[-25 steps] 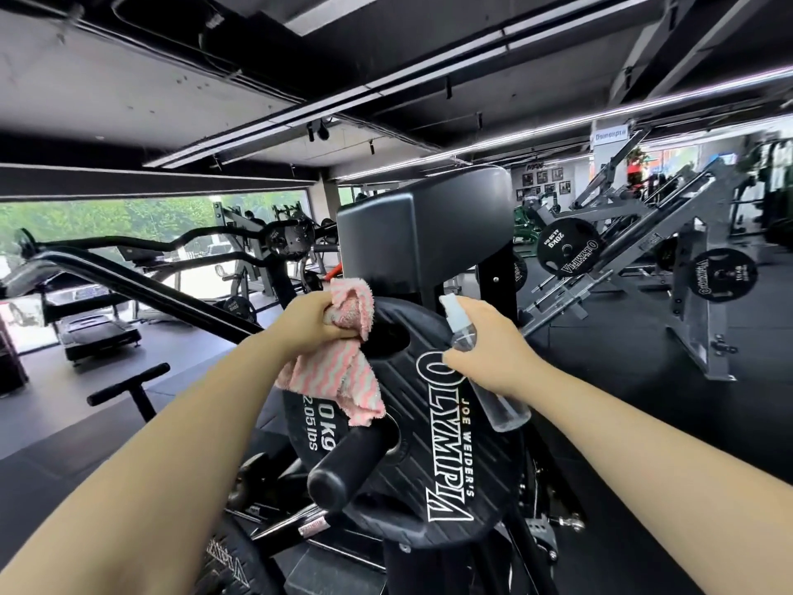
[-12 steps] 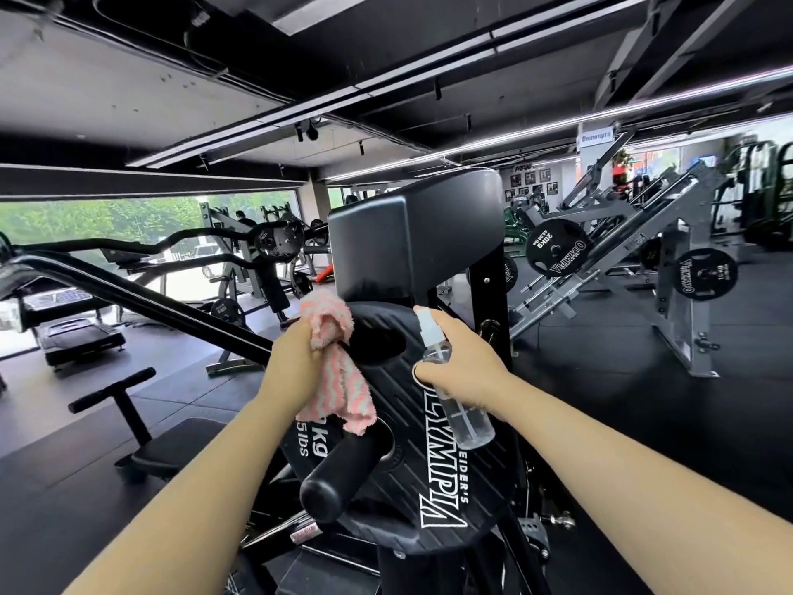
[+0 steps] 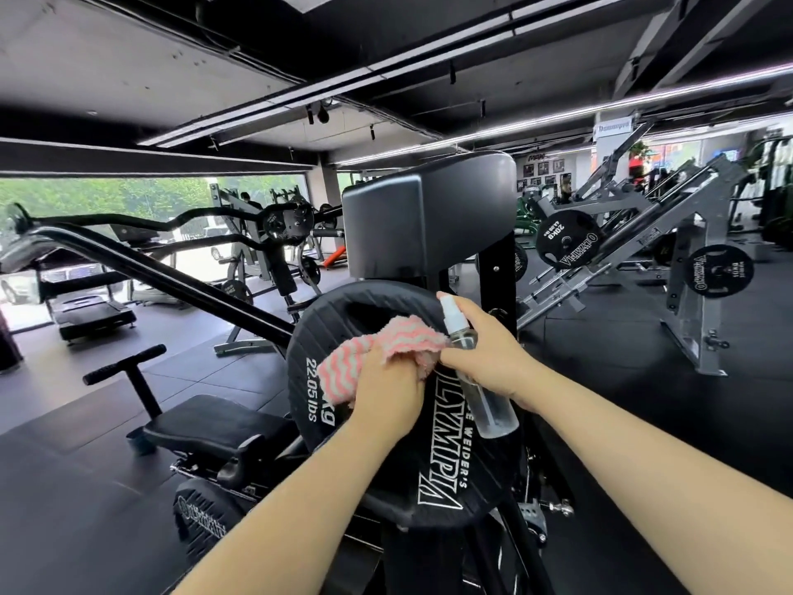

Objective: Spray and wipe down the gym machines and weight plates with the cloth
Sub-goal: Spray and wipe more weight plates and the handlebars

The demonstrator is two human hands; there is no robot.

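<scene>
- Pressing the pink-and-white striped cloth (image 3: 388,347) against the black weight plate (image 3: 386,461), the left hand (image 3: 386,390) has its fingers curled into the fabric at the plate's upper middle.
- Right hand (image 3: 487,358) is wrapped round a clear spray bottle (image 3: 482,390), white nozzle up and leaning left, bottle base slanting down to the right; the two hands sit just beside each other.
- White lettering on the plate reads "OLYMPIA" and "22.05 lbs".
- Black padded rest (image 3: 429,212) stands directly above the plate on the same machine.
- Padded seat (image 3: 206,427) lies lower left; a grey plate-loaded machine (image 3: 669,259) stands well apart to the right.
</scene>
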